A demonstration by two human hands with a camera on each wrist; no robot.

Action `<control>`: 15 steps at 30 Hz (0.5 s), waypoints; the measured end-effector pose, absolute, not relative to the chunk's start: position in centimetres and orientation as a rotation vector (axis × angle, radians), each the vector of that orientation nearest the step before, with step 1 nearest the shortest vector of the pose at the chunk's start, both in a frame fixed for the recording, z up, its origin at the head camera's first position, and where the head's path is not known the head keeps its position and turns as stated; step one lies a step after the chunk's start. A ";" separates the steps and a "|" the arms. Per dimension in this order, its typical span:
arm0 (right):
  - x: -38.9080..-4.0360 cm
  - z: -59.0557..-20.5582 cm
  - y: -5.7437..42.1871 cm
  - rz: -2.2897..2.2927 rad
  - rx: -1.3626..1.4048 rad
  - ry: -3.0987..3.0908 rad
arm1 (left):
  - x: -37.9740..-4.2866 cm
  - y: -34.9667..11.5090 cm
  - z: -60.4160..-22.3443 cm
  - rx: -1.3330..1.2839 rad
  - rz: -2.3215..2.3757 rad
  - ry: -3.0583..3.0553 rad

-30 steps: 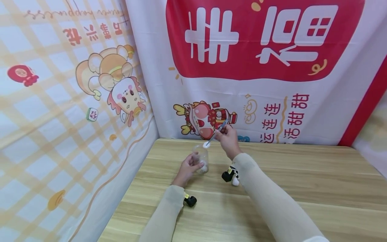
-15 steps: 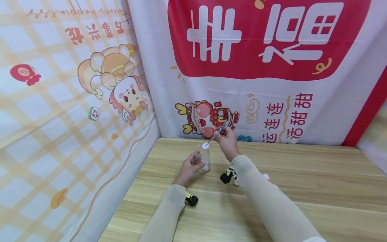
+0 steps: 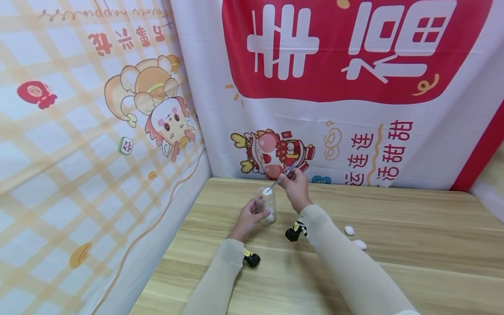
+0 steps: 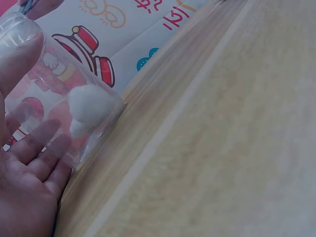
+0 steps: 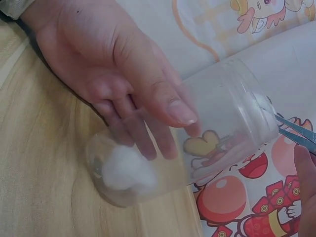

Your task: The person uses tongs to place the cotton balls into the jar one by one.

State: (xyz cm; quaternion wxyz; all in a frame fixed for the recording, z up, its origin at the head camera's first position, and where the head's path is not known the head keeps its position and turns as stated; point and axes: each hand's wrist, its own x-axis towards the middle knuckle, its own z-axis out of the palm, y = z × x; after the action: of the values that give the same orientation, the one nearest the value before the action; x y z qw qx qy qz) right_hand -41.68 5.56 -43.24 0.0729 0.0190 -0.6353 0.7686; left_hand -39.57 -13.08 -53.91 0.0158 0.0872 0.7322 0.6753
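Observation:
My left hand (image 3: pixel 250 218) grips a clear plastic jar (image 3: pixel 266 202) around its side, thumb on the near face. Its base is close to the wooden table, and its mouth tilts up toward the right hand in the right wrist view. White cotton balls (image 5: pixel 126 170) lie at the bottom of the jar. My right hand (image 3: pixel 297 188) pinches metal tweezers (image 3: pixel 280 178) between thumb and fingers. At the tweezer tips, a white cotton ball (image 3: pixel 267 191) sits in the jar's mouth; through the cloudy plastic it shows only faintly in the right wrist view.
Two white cotton balls, one farther back (image 3: pixel 349 230) and one nearer (image 3: pixel 359 244), lie on the wooden table (image 3: pixel 413 227) beside the right forearm. A printed cloth wall (image 3: pixel 354 113) stands behind the table, and another (image 3: pixel 130 192) at the left.
The tweezers have brought the cotton ball down from above the rim into the jar's mouth. Cotton balls on the table beside the right forearm have come into view.

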 end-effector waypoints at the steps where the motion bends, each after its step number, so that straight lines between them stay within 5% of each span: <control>1: -41.7 -43.3 5.6 2.313 0.052 -1.901 | -39.6 -13.0 -53.9 0.274 2.101 2.277; 15: -41.5 -43.6 5.9 2.308 0.027 -1.941 | -39.6 -13.0 -53.9 0.267 2.120 2.249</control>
State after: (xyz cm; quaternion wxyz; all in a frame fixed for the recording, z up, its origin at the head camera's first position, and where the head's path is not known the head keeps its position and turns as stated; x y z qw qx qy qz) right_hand -41.50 5.88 -43.60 0.0630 0.0091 -0.6424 0.7637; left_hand -39.56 -12.97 -53.89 0.0197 0.0861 0.7249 0.6831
